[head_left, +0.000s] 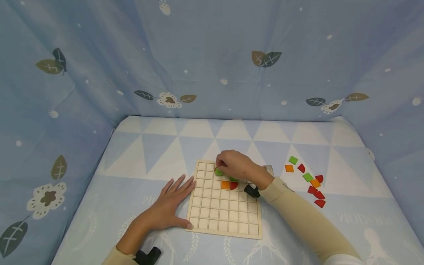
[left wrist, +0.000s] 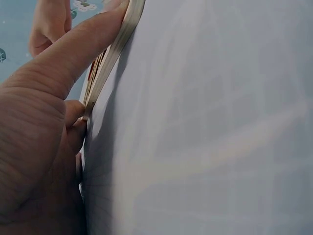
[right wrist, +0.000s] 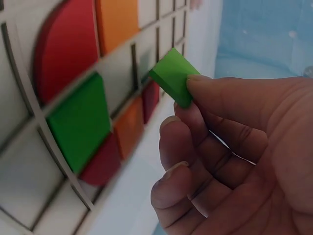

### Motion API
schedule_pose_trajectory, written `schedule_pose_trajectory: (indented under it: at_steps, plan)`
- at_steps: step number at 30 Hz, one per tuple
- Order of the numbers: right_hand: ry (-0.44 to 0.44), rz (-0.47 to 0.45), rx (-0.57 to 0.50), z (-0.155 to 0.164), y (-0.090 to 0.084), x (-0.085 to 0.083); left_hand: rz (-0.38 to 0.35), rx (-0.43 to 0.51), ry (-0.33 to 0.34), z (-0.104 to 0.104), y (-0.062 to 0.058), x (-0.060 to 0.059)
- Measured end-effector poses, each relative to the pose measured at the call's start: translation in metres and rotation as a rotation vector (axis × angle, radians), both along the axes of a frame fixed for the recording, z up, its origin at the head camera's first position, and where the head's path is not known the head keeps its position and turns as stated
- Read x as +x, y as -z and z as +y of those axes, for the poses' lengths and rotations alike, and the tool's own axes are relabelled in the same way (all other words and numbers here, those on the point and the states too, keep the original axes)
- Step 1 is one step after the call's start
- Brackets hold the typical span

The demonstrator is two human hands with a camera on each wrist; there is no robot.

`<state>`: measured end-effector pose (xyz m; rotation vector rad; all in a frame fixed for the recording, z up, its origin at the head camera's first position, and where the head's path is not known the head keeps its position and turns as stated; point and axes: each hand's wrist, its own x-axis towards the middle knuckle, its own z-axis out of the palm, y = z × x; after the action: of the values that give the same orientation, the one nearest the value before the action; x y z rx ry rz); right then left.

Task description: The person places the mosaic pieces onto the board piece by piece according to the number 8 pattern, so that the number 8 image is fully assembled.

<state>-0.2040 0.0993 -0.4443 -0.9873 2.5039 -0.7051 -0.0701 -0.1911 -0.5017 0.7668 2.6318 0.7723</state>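
A wooden grid board lies on the table. My right hand is over its far rows, pinching a green square tile between thumb and index finger; in the right wrist view that tile is tilted and apart from the board. Set in the grid are an orange square, a red quarter-round tile and a green square. More red and orange tiles show beyond it in that view, partly hidden by my hand in the head view. My left hand rests spread, thumb and fingertips touching the board's left edge.
Loose green, orange and red tiles lie scattered right of the board. A greyish object is partly hidden behind my right wrist. A blue patterned curtain encloses the table's back and sides.
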Motion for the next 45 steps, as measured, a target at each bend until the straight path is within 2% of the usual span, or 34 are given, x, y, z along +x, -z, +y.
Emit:
schedule_pose_trajectory:
  at_steps: [10, 21, 27, 35, 45]
  plan:
    - [0.001, 0.008, 0.016, -0.005, 0.012, 0.005, 0.007, -0.024, 0.003, 0.002, 0.001, -0.001]
    - [-0.034, 0.206, 0.134, -0.011, 0.019, 0.015, 0.013, -0.001, -0.011, 0.0, 0.0, 0.002]
    - [-0.007, 0.216, 0.124, -0.006, 0.018, 0.021, 0.006, 0.007, -0.014, 0.002, -0.002, 0.001]
    - [0.085, 0.153, 0.034, 0.03, 0.013, 0.028, 0.013, 0.009, -0.016, 0.003, -0.001, 0.001]
    - [0.318, 0.125, 0.007, 0.11, 0.002, 0.026, 0.011, 0.017, -0.014, 0.003, -0.001, 0.002]
